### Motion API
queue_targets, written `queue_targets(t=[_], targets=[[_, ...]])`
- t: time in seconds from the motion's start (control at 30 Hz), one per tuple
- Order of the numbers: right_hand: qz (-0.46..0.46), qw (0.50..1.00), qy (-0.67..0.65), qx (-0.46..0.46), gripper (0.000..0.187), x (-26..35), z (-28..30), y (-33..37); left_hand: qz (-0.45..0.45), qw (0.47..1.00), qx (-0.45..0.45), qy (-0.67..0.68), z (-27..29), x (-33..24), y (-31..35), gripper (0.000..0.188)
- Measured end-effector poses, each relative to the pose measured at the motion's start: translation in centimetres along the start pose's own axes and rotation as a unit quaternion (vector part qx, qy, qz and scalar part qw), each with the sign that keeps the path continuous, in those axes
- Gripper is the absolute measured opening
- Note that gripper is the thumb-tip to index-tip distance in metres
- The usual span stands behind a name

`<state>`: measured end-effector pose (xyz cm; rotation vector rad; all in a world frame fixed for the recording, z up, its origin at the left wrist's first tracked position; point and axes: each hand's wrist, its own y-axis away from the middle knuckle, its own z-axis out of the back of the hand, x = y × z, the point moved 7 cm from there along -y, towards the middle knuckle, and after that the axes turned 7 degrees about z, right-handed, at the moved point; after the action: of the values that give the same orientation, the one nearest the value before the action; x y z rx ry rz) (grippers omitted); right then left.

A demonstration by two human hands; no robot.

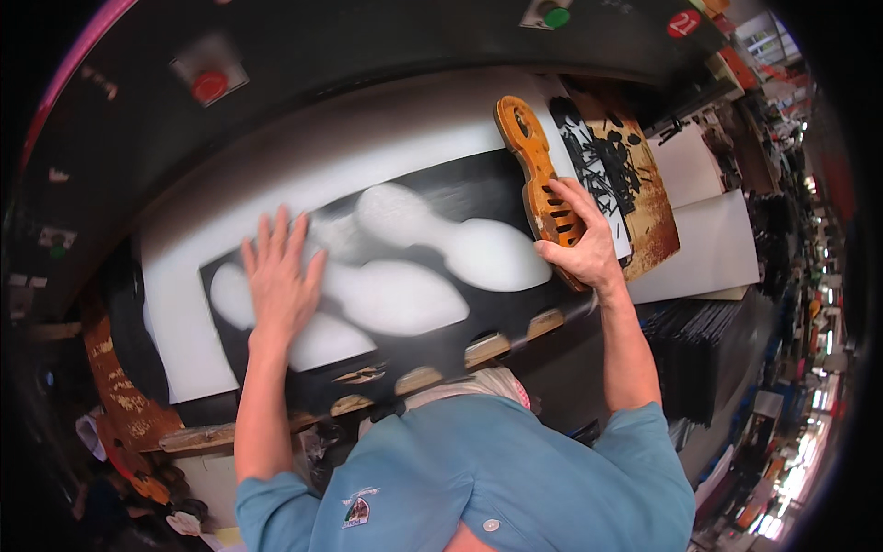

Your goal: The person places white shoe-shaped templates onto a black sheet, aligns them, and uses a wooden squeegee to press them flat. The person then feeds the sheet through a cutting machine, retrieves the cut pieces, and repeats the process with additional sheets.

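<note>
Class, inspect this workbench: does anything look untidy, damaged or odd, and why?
Loose black scraps lie scattered over the brown board, right of the orange tool, looking untidy. The board's surface is patchy, as if worn.

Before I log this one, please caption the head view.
The right fingers hold an orange, slotted, sole-shaped tool; the left fingers spread over a black sheet with white, rounded shapes.

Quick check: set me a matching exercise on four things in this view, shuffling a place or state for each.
1. Orange slotted tool
2. Black sheet
3. Red button
4. Left hand

A. On dark machine, picture's upper left
B. Spread out, palm down
C. Gripped by right hand
D. Shows white sole-like shapes

Pairs: 1-C; 2-D; 3-A; 4-B
</note>
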<state>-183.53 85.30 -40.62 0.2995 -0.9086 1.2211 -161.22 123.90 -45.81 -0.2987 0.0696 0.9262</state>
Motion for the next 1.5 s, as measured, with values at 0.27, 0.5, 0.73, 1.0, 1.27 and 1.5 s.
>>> queue_targets(t=[0.27,0.5,0.73,1.0,1.27,1.5], targets=[[0.096,0.978,0.183,0.020,0.080,-3.1,3.1,-0.6,0.122,0.992,0.021,-0.030,3.0,6.4,9.3,0.057],[0.140,0.969,0.197,-0.047,0.077,-3.7,0.2,-0.2,0.122,0.991,-0.051,0.027,2.4,9.0,11.5,0.050],[0.147,0.982,0.118,-0.032,0.094,0.5,-10.8,0.8,0.074,0.976,-0.185,0.083,3.7,4.9,9.4,0.037],[0.045,0.991,0.086,-0.090,0.096,1.5,-7.5,8.3,0.051,0.986,0.008,0.160,3.5,-1.3,4.8,0.039],[0.019,0.986,0.119,-0.115,0.024,1.0,-5.6,25.8,-0.134,0.906,0.323,0.239,1.3,-15.1,6.7,0.034],[-0.201,0.928,0.201,-0.240,0.021,3.7,-0.3,44.9,-0.269,0.870,0.291,0.294,-1.8,-23.9,8.6,0.027]])
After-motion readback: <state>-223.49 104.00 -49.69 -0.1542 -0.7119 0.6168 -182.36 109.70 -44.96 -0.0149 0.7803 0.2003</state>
